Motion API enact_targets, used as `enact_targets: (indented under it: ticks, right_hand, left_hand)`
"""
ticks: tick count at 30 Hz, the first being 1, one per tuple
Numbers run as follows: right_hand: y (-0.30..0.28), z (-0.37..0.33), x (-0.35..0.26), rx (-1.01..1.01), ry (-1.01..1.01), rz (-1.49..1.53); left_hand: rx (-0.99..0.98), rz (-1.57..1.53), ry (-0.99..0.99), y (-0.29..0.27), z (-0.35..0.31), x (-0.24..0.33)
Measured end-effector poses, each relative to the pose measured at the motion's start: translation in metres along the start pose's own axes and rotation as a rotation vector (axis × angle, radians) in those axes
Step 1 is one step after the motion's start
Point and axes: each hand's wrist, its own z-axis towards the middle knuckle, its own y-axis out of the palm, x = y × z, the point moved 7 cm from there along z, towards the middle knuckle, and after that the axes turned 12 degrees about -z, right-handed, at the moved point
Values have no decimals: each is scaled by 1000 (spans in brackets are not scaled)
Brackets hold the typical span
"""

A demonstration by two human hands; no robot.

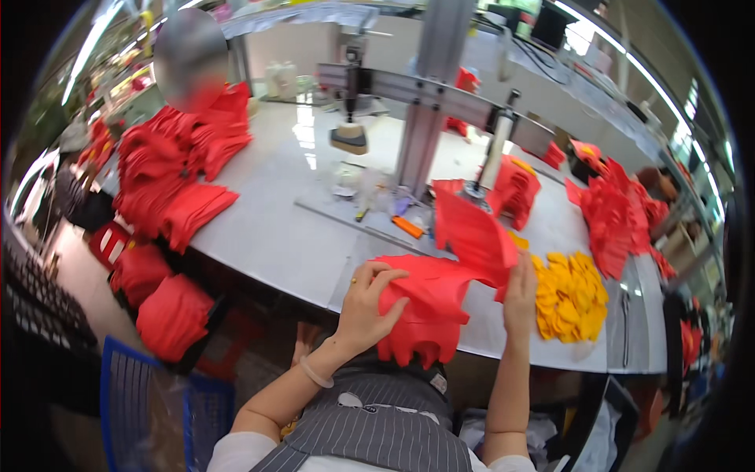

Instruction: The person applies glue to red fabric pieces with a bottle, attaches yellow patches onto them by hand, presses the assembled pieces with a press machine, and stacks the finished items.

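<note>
A red fabric piece (421, 299) hangs over the table's front edge before me, its lower edge cut into points. My left hand (368, 307) rests against its left side, thumb and fingers apart, a ring on one finger and a pale band on the wrist. To the right, my right hand (518, 297) has its fingers closed at the edge of another raised red fabric sheet (476, 234). That sheet curves up above the table and partly overlaps the lower piece. The fingertips of the right hand are partly hidden by the cloth.
A heap of yellow fabric pieces (572, 297) lies right of my right hand. Red stacks (169, 169) cover the table's left end; more red cloth (613, 216) lies right. A metal frame (425, 102) with hanging tools stands ahead, an orange cutter (407, 227) below. A blue crate (145, 409) is lower left.
</note>
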Motion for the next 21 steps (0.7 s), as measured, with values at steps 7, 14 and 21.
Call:
enact_targets:
  ticks: [7, 14, 21]
  right_hand:
    - [-27, -7, -10, 128, 9, 177]
    - [-23, -66, -78, -134, -544, -49]
    - [-93, -98, 68, 395, 87, -125]
  left_hand:
    - [-636, -41, 327, 66, -16, 1]
    - [-140, -2022, -802, 65, -17, -24]
    - [-160, -1443, -915, 81, -45, -64]
